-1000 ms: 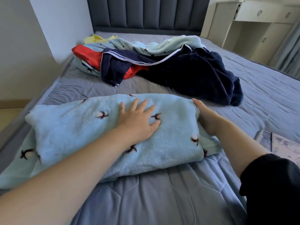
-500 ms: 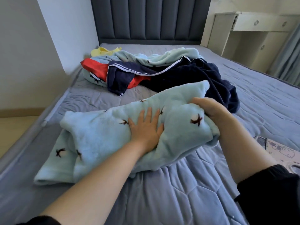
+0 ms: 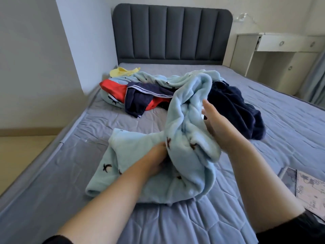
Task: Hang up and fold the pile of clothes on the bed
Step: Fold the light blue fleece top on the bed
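1. Nearest, at 6 o'clock: lay under everything, the grey quilted bed (image 3: 158,226), crossed by two bare forearms with black cuffs at the lower edge.
2. Spread at mid-frame on that cover: a light blue fleece garment (image 3: 186,131) with small dark stitched marks, lower part flat, upper part lifted into a tall bunched fold toward 12 o'clock.
3. Reached in from 7 o'clock with the left hand (image 3: 154,161), back upward, on the flat part. Fingertips tucked beneath the foot of the raised fold, so could not tell whether curled on cloth or straight.
4. Propped the raised fold from 3 o'clock with the right hand (image 3: 216,125): fingers straight and slightly apart, palm against the fleece, nothing pinched.
5. Lay at 4 o'clock by the frame edge: a printed mat (image 3: 309,189), apart from the garment.
6. Heaped beyond, at 12 o'clock: the pile of clothes (image 3: 158,81), with a dark navy garment (image 3: 235,111) at 1 o'clock just behind the right hand, a white-trimmed navy piece (image 3: 140,99), a red piece (image 3: 112,88) and a yellow piece (image 3: 123,71) toward 11 o'clock.
7. Stood farthest: a dark grey padded headboard (image 3: 172,32) at 12 o'clock and a white desk (image 3: 281,44) at 2 o'clock.
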### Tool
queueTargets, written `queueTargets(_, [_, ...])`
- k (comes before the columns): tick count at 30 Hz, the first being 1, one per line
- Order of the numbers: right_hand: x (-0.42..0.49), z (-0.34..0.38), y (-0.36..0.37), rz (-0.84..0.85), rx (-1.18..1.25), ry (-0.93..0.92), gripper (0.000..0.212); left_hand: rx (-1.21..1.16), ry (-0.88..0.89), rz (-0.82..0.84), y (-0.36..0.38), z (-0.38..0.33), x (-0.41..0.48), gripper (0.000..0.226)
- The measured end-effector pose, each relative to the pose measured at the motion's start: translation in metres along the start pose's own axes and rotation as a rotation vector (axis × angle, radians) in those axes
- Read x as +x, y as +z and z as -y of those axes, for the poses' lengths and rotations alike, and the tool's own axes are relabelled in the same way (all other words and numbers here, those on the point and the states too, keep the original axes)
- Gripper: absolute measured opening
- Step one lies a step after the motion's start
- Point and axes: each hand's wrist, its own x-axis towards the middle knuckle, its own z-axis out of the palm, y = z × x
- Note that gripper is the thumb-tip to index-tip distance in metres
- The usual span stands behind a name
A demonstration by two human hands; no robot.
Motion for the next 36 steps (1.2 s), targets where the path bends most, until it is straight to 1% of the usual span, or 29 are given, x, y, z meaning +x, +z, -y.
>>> queueTargets(1, [0.002, 0.002, 0.001, 0.03, 0.029, 0.002, 0.066, -0.011, 0.043, -0.029, -0.012, -0.008, -0.007, 0.035])
queueTargets(2, [0.004, 0.002, 0.002, 0.061, 0.052, 0.006, 0.066, -0.054, 0.06, 0.029, -0.027, -0.017, -0.011, 0.033])
queueTargets(3, [0.005, 0.001, 0.006, 0.098, 0.076, 0.013, 0.066, -0.145, 0.063, 0.028, -0.039, -0.028, -0.023, 0.03])
queueTargets(4, [0.006, -0.002, 0.013, 0.139, 0.106, 0.017, 0.066, -0.19, 0.102, -0.003, -0.057, -0.036, -0.025, 0.032])
queueTargets(6, [0.006, -0.011, 0.033, 0.242, 0.168, 0.026, 0.067, -0.196, 0.11, -0.024, -0.082, -0.053, -0.035, 0.048])
queueTargets(8, [0.004, -0.023, 0.061, 0.36, 0.178, 0.038, 0.059, -0.085, 0.101, -0.097, -0.099, -0.071, -0.043, 0.058])
queueTargets(10, [-0.001, -0.035, 0.091, 0.459, 0.112, 0.031, 0.048, 0.057, 0.078, -0.097, -0.109, -0.083, -0.051, 0.063])
queueTargets(11, [-0.004, -0.04, 0.104, 0.504, 0.025, -0.006, 0.044, 0.107, 0.077, -0.137, -0.11, -0.085, -0.055, 0.065])
queueTargets(12, [-0.007, -0.044, 0.115, 0.532, -0.111, -0.072, 0.043, 0.124, 0.075, -0.175, -0.109, -0.085, -0.056, 0.067])
queueTargets(14, [-0.012, -0.05, 0.131, 0.518, -0.432, -0.217, 0.042, 0.202, 0.162, -0.326, -0.102, -0.077, -0.055, 0.061])
queueTargets(15, [-0.015, -0.051, 0.137, 0.509, -0.535, -0.267, 0.041, 0.306, 0.21, -0.433, -0.101, -0.072, -0.054, 0.053])
queueTargets(16, [-0.017, -0.052, 0.141, 0.507, -0.593, -0.294, 0.042, 0.404, 0.246, -0.538, -0.101, -0.068, -0.05, 0.039])
queueTargets(17, [-0.02, -0.052, 0.145, 0.508, -0.628, -0.309, 0.042, 0.468, 0.267, -0.614, -0.102, -0.066, -0.048, 0.033])
queueTargets(18, [-0.023, -0.052, 0.146, 0.497, -0.659, -0.322, 0.042, 0.48, 0.276, -0.669, -0.105, -0.063, -0.045, 0.031])
queueTargets(20, [-0.028, -0.048, 0.145, 0.432, -0.662, -0.374, 0.039, 0.476, 0.237, -0.793, -0.114, -0.059, -0.04, 0.029])
queueTargets(22, [-0.031, -0.04, 0.141, 0.303, -0.536, -0.449, 0.03, 0.429, 0.153, -0.872, -0.123, -0.056, -0.036, 0.028])
queueTargets(24, [-0.03, -0.032, 0.131, 0.072, -0.355, -0.517, 0.028, 0.304, 0.104, -0.869, -0.132, -0.049, -0.033, 0.037])
queueTargets(25, [-0.024, -0.031, 0.125, -0.035, -0.321, -0.548, 0.028, 0.262, 0.087, -0.851, -0.136, -0.045, -0.033, 0.039])
queueTargets(26, [-0.018, -0.03, 0.119, -0.093, -0.37, -0.571, 0.029, 0.237, 0.076, -0.824, -0.141, -0.041, -0.034, 0.036])
queueTargets(27, [-0.012, -0.031, 0.114, -0.078, -0.499, -0.568, 0.031, 0.212, 0.073, -0.777, -0.145, -0.035, -0.038, 0.03])
queueTargets(28, [-0.008, -0.036, 0.111, 0.006, -0.656, -0.53, 0.036, 0.185, 0.068, -0.729, -0.148, -0.03, -0.041, 0.027])
queueTargets(29, [-0.004, -0.046, 0.11, 0.116, -0.777, -0.464, 0.041, 0.179, 0.05, -0.719, -0.152, -0.026, -0.044, 0.024])
queueTargets(30, [-0.001, -0.056, 0.11, 0.206, -0.831, -0.392, 0.045, 0.195, 0.021, -0.75, -0.155, -0.023, -0.048, 0.028])
queueTargets(31, [-0.001, -0.064, 0.112, 0.246, -0.834, -0.343, 0.047, 0.227, 0.007, -0.818, -0.159, -0.021, -0.05, 0.041])
queueTargets(32, [0.0, -0.07, 0.113, 0.243, -0.811, -0.329, 0.049, 0.286, 0.028, -0.916, -0.164, -0.021, -0.051, 0.059])
queueTargets(33, [0.0, -0.072, 0.116, 0.219, -0.794, -0.331, 0.05, 0.426, 0.097, -1.042, -0.164, -0.025, -0.053, 0.075])
queueTargets(34, [0.001, -0.072, 0.118, 0.193, -0.795, -0.339, 0.051, 0.59, 0.24, -1.157, -0.162, -0.031, -0.057, 0.084])
queueTargets(35, [0.001, -0.071, 0.121, 0.172, -0.812, -0.35, 0.051, 0.764, 0.45, -1.235, -0.157, -0.039, -0.06, 0.085])
queueTargets(36, [0.0, -0.07, 0.123, 0.155, -0.836, -0.365, 0.052, 0.92, 0.686, -1.245, -0.15, -0.048, -0.063, 0.082])
